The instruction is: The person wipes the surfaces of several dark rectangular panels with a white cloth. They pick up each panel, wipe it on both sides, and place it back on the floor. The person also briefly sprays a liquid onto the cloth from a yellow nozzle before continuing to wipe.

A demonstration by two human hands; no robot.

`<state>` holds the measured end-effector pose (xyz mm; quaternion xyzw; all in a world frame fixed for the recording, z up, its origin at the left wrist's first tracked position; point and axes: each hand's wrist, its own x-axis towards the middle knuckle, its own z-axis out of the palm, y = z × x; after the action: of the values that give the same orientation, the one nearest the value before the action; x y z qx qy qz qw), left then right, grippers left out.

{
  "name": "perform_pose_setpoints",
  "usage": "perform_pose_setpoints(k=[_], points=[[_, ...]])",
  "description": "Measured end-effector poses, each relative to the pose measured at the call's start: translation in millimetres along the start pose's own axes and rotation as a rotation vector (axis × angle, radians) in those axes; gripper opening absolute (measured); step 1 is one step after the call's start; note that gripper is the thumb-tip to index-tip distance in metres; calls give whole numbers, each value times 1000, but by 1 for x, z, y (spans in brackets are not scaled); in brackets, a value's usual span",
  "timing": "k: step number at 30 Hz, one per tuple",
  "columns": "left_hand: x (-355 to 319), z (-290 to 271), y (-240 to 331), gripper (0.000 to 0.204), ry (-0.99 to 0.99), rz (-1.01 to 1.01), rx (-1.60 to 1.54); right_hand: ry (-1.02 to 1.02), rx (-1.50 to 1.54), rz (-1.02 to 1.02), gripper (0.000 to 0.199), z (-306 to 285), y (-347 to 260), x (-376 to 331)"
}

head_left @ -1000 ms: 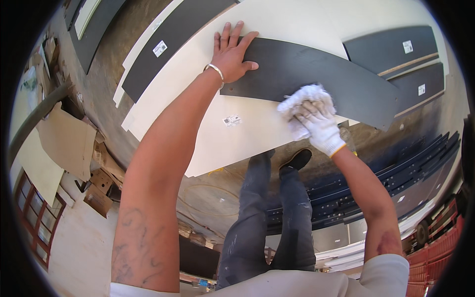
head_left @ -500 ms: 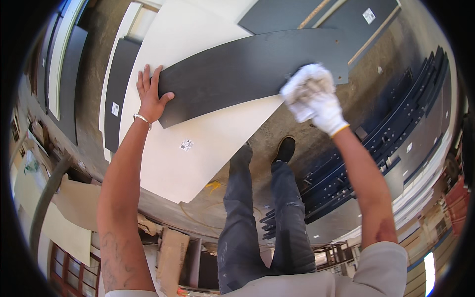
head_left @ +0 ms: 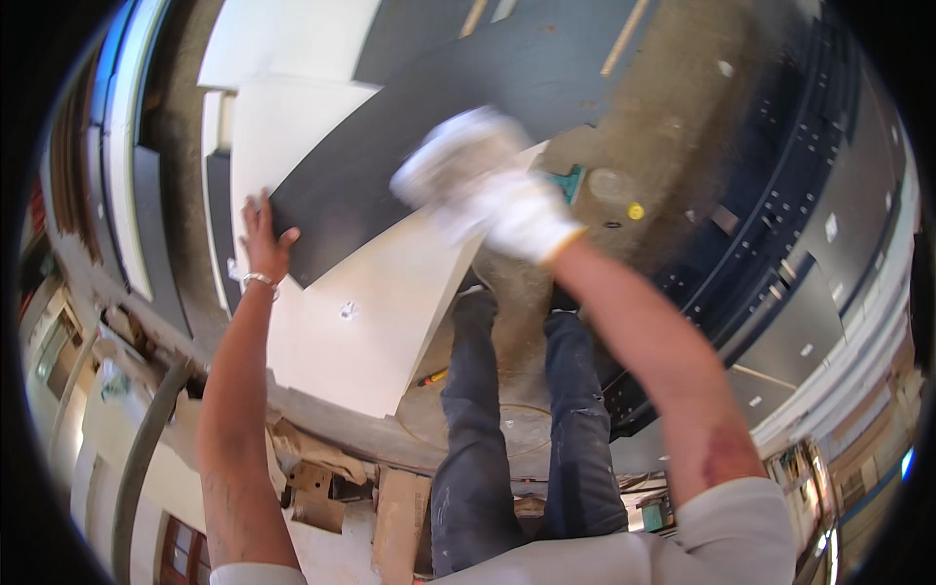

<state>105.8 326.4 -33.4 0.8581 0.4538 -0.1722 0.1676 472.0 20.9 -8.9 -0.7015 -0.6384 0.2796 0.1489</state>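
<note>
A long dark grey panel (head_left: 341,200) with a curved far edge lies slantwise across a large white panel (head_left: 331,346). At the dark panel's left end is my bare left hand (head_left: 263,239), its fingers spread and touching the panel's edge. My right hand (head_left: 522,214) wears a white glove and is closed on a crumpled white cloth (head_left: 453,161). This cloth lies over the middle of the dark panel, smeared by motion. The gloved fingers are partly lost in the blur and the cloth's folds.
Dark strips with rows of holes (head_left: 770,205) are stacked on the right. On the floor lie a yellow round object (head_left: 636,211) and a yellow and black tool (head_left: 433,377). Long panels (head_left: 161,234) stand at the left. Cardboard (head_left: 402,517) is near my legs.
My right hand has moved left with the cloth, from the dark panel's right end to its middle. The left hand stays at the panel's left end. The whole view has shifted.
</note>
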Motion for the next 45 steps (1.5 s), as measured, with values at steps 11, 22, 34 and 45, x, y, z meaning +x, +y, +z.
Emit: perform_pose_setpoints(k=[11, 22, 34, 45], points=[[-7, 0, 13, 102, -10, -38, -8, 165, 111, -58, 48, 132, -115, 42], [-58, 15, 121, 55, 186, 401, -14, 300, -231, 479, 56, 2, 28, -26], [-84, 60, 156, 58, 284, 545, 20, 433, -229, 397, 58, 22, 36, -24], [-82, 49, 159, 57, 257, 581, 135, 502, -153, 425, 56, 23, 29, -21]])
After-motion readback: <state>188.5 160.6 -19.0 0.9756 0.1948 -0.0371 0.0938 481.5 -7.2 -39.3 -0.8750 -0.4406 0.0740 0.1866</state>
